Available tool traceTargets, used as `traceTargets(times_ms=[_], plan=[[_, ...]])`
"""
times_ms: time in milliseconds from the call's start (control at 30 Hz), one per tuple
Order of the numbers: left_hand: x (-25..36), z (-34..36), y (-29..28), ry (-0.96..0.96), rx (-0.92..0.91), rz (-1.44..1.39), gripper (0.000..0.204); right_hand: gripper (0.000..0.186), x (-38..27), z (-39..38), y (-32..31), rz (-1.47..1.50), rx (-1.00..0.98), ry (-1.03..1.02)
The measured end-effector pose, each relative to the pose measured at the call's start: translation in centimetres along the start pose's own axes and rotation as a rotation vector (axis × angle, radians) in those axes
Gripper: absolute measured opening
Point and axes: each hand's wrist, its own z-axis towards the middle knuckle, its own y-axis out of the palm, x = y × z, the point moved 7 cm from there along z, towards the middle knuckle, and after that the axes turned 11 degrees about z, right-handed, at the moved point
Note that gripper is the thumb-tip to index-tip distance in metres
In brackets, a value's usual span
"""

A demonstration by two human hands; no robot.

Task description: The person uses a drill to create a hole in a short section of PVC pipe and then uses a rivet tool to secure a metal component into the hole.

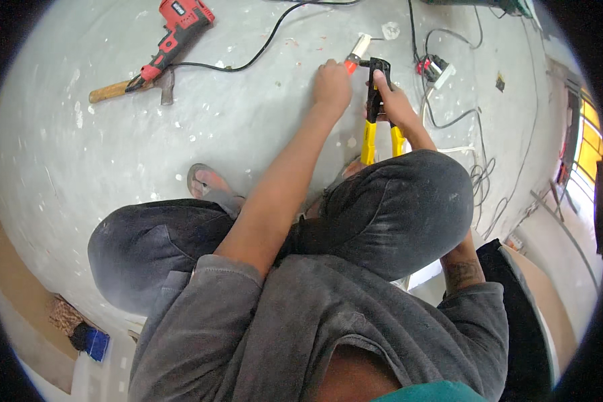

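My left hand (333, 88) is closed round a small red-handled tool (360, 47) with a whitish, flat-looking tip pointing up and away; its exact kind is unclear. Just to the right, my right hand (396, 104) grips a hand riveter (375, 100) by its black upper body, thumb laid along it. The riveter's yellow grips (368, 142) hang down toward my right knee, spread apart. Its short nozzle points left, close to the red-handled tool; whether they touch is hard to tell. My fingers behind the riveter are partly hidden.
A red and black power drill (174, 40) lies at the far left, its cord trailing right. Beside it rests a hammer (110, 91) with a wooden handle. A power strip (443, 76) with plugs and loose cables (479, 175) occupy the right floor. My sandalled foot (208, 179) is nearer.
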Motion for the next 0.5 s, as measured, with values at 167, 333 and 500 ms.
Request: traceTargets(times_ms=[167, 333, 500], plan=[[0.3, -0.7, 0.0, -0.011, -0.077, -0.067, 0.018, 0.066, -0.4, 1.2, -1.7, -0.274, 0.074, -0.185], [-0.1, -0.3, 0.4, -0.005, -0.076, -0.051, 0.018, 0.067, -3.1, 0.3, -0.6, -0.477, 0.048, -0.225], [-0.2, -0.5, 0.7, -0.118, -0.075, -0.077, 0.013, 0.072, -0.5, 0.1, 0.3, 0.008, 0.069, 0.034]])
